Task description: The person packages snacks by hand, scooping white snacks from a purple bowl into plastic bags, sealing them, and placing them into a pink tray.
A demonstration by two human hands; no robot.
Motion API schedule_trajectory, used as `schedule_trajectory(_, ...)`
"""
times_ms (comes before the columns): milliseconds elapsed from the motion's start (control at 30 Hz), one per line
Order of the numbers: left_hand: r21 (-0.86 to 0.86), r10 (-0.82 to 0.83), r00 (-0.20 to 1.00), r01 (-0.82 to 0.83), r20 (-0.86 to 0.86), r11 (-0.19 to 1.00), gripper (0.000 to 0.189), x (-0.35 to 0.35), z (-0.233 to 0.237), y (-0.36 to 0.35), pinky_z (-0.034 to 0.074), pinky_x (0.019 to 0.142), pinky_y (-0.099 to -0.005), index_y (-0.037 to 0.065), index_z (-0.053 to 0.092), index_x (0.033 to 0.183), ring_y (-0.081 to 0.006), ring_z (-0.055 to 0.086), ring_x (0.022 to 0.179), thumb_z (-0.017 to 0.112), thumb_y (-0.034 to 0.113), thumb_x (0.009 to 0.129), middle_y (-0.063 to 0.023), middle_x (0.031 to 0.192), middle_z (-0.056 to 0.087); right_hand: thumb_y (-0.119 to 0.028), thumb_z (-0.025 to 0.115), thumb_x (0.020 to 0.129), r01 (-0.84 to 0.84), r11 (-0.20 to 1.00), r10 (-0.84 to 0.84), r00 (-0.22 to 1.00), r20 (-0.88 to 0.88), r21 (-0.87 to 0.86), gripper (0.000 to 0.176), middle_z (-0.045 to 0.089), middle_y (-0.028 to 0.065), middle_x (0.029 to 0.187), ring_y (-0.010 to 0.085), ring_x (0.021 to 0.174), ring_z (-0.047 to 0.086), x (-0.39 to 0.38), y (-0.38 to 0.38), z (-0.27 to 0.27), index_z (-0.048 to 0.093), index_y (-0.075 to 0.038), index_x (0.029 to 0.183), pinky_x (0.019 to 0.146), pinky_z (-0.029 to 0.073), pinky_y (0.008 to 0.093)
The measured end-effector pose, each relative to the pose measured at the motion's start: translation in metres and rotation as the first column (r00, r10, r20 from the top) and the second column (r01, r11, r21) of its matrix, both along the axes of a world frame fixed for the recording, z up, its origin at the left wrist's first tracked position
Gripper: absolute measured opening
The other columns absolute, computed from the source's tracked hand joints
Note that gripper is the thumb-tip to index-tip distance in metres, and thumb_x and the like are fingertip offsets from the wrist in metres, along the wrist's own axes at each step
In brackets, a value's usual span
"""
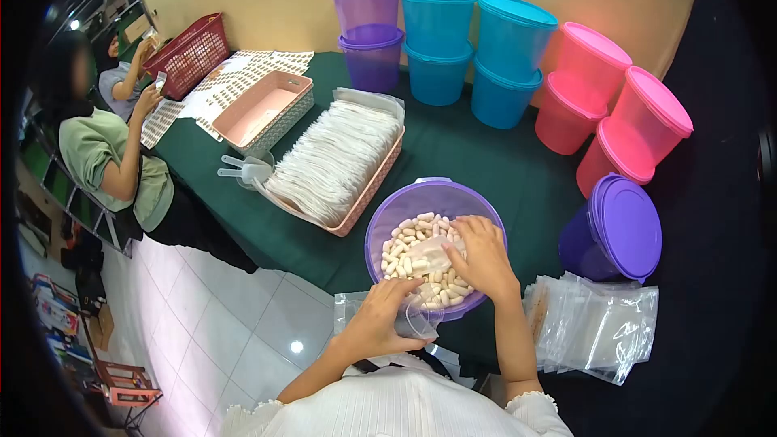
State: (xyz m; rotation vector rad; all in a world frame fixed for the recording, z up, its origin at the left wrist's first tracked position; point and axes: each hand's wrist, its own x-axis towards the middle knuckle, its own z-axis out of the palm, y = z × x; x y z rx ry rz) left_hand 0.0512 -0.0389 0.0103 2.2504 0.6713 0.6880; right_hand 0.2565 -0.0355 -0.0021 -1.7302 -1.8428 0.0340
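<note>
A round purple tub [375, 231] in front of me holds many pale, capsule-shaped pieces [405, 240]. My right hand [483, 257] reaches into it from the right, fingers curled round a translucent scoop [431, 253] lying among the pieces. The scoop's handle is hidden by the hand. At the tub's near left rim, my left hand [378, 314] is closed on a clear plastic bag [418, 322], part of which sticks out on both sides of the hand.
Flat clear bags [595, 324] lie at right beside a lidded purple tub [627, 226]. Stacked blue tubs [437, 16] and pink tubs [579, 81] line the back. A basket of filled white packets [336, 158], scoops [247, 170] and a pink basket [263, 109] stand left. Two people work beyond.
</note>
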Motion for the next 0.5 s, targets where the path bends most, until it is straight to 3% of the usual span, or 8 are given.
schedule_trajectory(33, 0.000, 0.010, 1.000, -0.010, -0.002, 1.000, 0.074, 0.000, 0.000, 0.000, 0.036, 0.082, -0.0370, 0.003, 0.042, 0.114, -0.0297, 0.047, 0.093, 0.077, 0.029, 0.054, -0.0150, 0.101, 0.049, -0.023, 0.055, 0.076, -0.010, 1.000, 0.010, 1.000, -0.002, 0.000, 0.032, 0.054, 0.0124, 0.099, 0.0265, 0.097, 0.048, 0.001, 0.000, -0.006, 0.054, 0.000, 0.099, 0.087, 0.031, 0.0391)
schedule_trajectory(100, -0.079, 0.052, 0.998, -0.049, 0.039, 0.996, 0.074, 0.002, 0.000, -0.003, 0.037, 0.083, -0.0366, 0.003, 0.043, 0.114, -0.0290, 0.047, 0.094, 0.077, 0.027, 0.053, -0.0150, 0.101, 0.049, -0.027, 0.055, 0.077, -0.004, 0.978, 0.048, 0.977, 0.207, -0.208, 0.038, 0.054, 0.0145, 0.099, 0.0271, 0.098, 0.048, 0.000, -0.001, -0.014, 0.052, 0.000, 0.103, 0.090, 0.030, 0.0422)
schedule_trajectory(133, -0.083, 0.061, 0.997, -0.058, 0.039, 0.995, 0.074, 0.003, -0.001, -0.003, 0.037, 0.083, -0.0366, 0.003, 0.043, 0.114, -0.0290, 0.047, 0.094, 0.077, 0.027, 0.053, -0.0150, 0.101, 0.049, -0.030, 0.054, 0.077, -0.014, 0.972, 0.065, 0.976, 0.210, -0.236, 0.041, 0.055, 0.0166, 0.099, 0.0272, 0.101, 0.048, 0.000, -0.001, -0.018, 0.052, 0.000, 0.105, 0.092, 0.028, 0.0445)
schedule_trajectory(333, -0.095, 0.181, 0.980, -0.173, 0.079, 0.980, 0.070, 0.007, -0.003, -0.001, 0.044, 0.074, -0.0301, 0.001, 0.048, 0.109, -0.0232, 0.055, 0.084, 0.079, 0.023, 0.050, -0.0120, 0.094, 0.054, -0.030, 0.054, 0.077, -0.014, 0.943, 0.048, 0.995, 0.093, -0.332, 0.040, 0.058, 0.0186, 0.094, 0.0281, 0.095, 0.053, -0.002, 0.000, -0.009, 0.053, 0.002, 0.102, 0.091, 0.028, 0.0437)
schedule_trajectory(433, -0.176, 0.177, 0.977, -0.155, 0.117, 0.972, 0.069, 0.004, 0.005, 0.003, 0.044, 0.077, -0.0290, 0.001, 0.049, 0.107, -0.0215, 0.055, 0.087, 0.080, 0.022, 0.049, -0.0117, 0.094, 0.055, -0.030, 0.054, 0.077, -0.039, 0.934, 0.072, 0.994, 0.082, -0.355, 0.039, 0.060, 0.0182, 0.088, 0.0286, 0.088, 0.056, -0.001, 0.000, -0.007, 0.054, 0.002, 0.100, 0.086, 0.033, 0.0425)
schedule_trajectory(500, -0.194, 0.160, 0.980, -0.135, 0.121, 0.972, 0.068, 0.001, 0.008, 0.007, 0.043, 0.080, -0.0288, -0.001, 0.050, 0.105, -0.0205, 0.056, 0.087, 0.080, 0.023, 0.049, -0.0112, 0.094, 0.056, -0.029, 0.054, 0.077, -0.066, 0.881, 0.076, 0.997, 0.002, -0.469, 0.039, 0.060, 0.0189, 0.088, 0.0298, 0.087, 0.056, -0.001, 0.002, -0.005, 0.053, 0.003, 0.100, 0.082, 0.036, 0.0422)
